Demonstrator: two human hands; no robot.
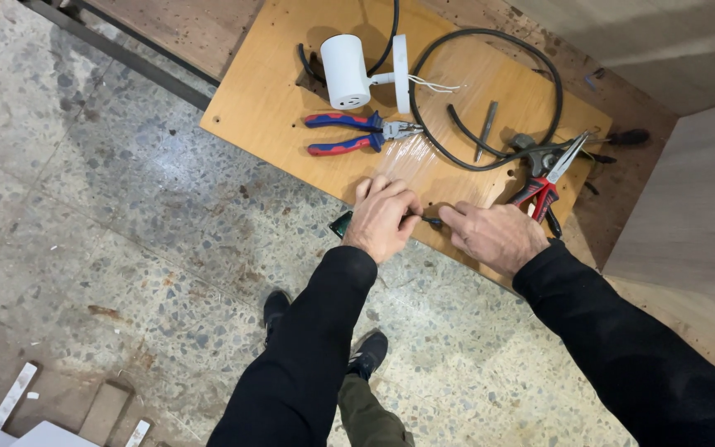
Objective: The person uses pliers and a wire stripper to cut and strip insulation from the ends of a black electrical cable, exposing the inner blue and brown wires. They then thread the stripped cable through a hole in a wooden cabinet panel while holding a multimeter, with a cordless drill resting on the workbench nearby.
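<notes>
A white lamp point(346, 71), blue-handled pliers point(357, 132), red-handled pliers point(549, 178), a black cable point(490, 99) and possibly a chisel point(487, 128) are seen on the board point(266, 91).
</notes>
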